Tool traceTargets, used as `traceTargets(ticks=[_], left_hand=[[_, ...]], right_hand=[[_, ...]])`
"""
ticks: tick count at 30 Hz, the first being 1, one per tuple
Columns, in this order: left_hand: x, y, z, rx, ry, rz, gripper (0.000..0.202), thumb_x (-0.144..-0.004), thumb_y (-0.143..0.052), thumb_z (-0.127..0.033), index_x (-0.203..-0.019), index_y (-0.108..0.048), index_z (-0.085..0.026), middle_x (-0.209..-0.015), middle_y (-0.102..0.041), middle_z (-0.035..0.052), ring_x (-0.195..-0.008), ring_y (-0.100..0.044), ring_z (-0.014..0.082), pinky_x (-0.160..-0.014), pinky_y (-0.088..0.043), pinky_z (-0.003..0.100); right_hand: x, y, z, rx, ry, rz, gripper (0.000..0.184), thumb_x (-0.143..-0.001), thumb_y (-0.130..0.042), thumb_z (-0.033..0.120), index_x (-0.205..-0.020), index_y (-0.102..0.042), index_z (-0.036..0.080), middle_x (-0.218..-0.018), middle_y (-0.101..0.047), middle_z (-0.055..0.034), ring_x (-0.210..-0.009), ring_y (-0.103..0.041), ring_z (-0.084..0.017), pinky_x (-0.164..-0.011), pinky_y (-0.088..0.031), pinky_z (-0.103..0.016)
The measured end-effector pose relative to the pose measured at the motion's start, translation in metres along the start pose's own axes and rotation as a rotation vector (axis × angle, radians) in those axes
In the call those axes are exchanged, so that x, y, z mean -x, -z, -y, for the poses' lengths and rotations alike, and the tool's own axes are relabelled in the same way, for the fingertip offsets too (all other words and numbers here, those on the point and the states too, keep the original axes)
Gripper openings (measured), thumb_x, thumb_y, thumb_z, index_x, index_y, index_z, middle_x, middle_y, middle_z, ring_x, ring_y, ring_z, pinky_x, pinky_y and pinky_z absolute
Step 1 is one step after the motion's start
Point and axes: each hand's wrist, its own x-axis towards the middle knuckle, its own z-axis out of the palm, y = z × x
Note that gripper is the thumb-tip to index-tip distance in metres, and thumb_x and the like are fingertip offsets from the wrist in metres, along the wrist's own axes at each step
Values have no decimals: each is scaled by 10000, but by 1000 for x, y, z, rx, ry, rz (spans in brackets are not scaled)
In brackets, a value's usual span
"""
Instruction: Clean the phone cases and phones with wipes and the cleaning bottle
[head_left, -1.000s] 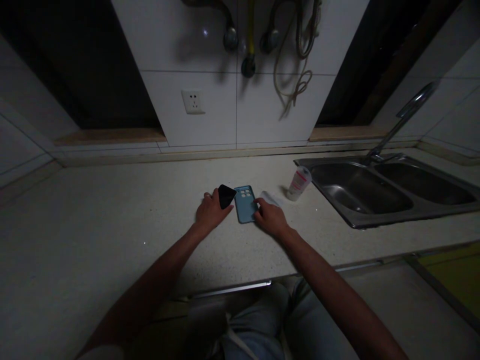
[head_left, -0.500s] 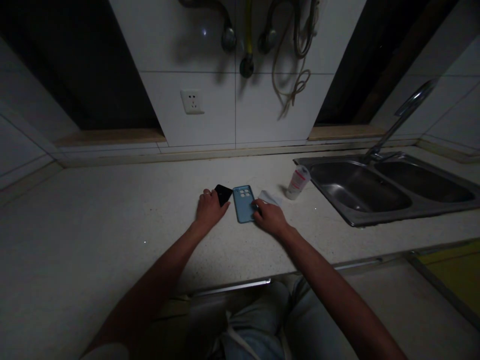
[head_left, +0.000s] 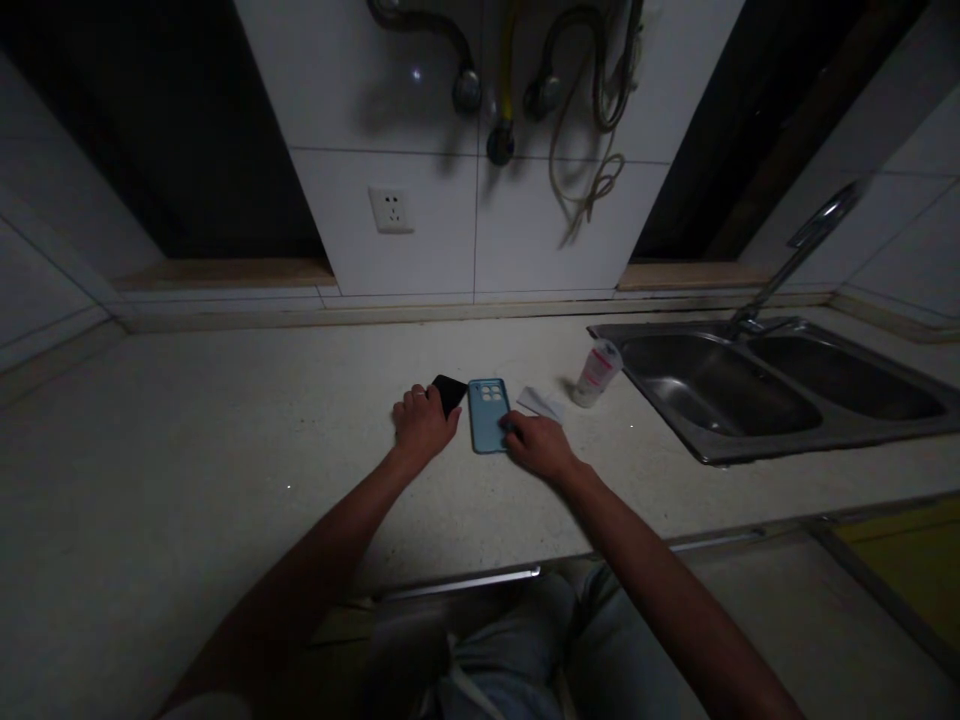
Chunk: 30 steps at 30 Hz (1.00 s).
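Observation:
A light blue phone case lies on the white counter with its camera cutouts toward the wall. To its left, a black phone sits under my left hand, whose fingers and thumb grip its sides; part of it is covered. My right hand is closed over the right side of the case, fingertips pinched together on its inner face. Something small and dark may be between these fingertips, too hidden to name. Just beyond my right hand is a folded white tissue or paper.
A clear plastic cup with pink print stands right of the paper. Farther right is a double steel sink with a faucet. Pipes and a tied cord hang on the tiled wall, near a socket.
My right hand has slid slightly toward me along the case, showing more of the white paper. My left hand stays on the phone. The whole view has shifted a little downward.

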Motion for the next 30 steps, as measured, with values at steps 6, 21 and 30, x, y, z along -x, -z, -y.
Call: traceTargets(ticks=[6, 21, 30], left_hand=[[0, -1, 0, 8, 0, 9, 552, -922, -508, -520, -1234, -578, -70, -1176, -579, 220, -1094, -533, 357, -855, -428, 433], [1, 8, 3, -6, -37, 74, 648, -959, -392, -584, -1381, -535, -114, -1207, -573, 234, -1122, -533, 364, -863, -437, 434], [-1, 11, 8, -20, -19, 98, 631, -948, -382, -622, -1233, -616, -109, -1150, -589, 225, -1083, -559, 354, -844, -456, 415]], right_hand=[[2, -2, 0, -31, 18, -14, 355, -920, -447, 281, -1210, -645, 227, -1007, -763, -78, -892, -700, -219, -725, -416, -289], [0, -5, -9, -131, 66, -30, 345, -888, -488, 245, -1165, -691, 212, -962, -771, -69, -830, -690, -201, -724, -424, -277], [-1, -10, -18, -277, 133, -131, 317, -865, -479, 257, -1048, -731, 198, -781, -736, -40, -659, -620, -169, -629, -392, -265]])
